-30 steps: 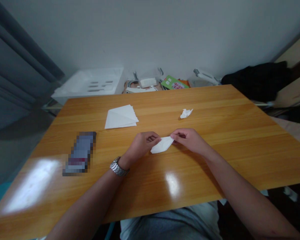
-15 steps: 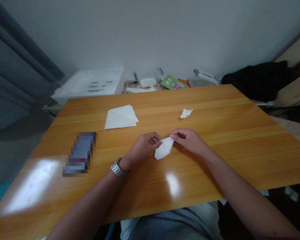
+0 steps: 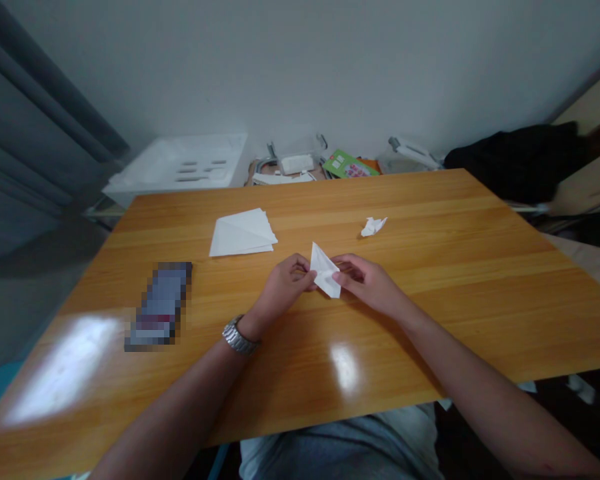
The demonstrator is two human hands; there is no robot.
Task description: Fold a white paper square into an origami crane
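Note:
A small folded piece of white paper (image 3: 326, 272) is held between my two hands above the middle of the table, one pointed end facing away from me. My left hand (image 3: 291, 279) pinches its left edge with the thumb on top; a metal watch (image 3: 240, 335) is on that wrist. On the right edge, my right hand (image 3: 365, 277) grips the paper, thumb on the near face and fingers behind it, partly hidden. Beyond my right hand lies a small folded paper figure (image 3: 373, 227). A stack of white paper sheets (image 3: 243, 233) rests farther back on the left.
The wooden table (image 3: 460, 267) fills the foreground. A phone-like device (image 3: 160, 307), blurred out, lies at the left. Behind the table's far edge are a white plastic tray (image 3: 180, 163), a green booklet (image 3: 350, 165) and a dark cloth (image 3: 520, 160).
The folded paper has been turned, so a point now faces away from me. My right hand has shifted its hold from the paper's top corner to its right edge.

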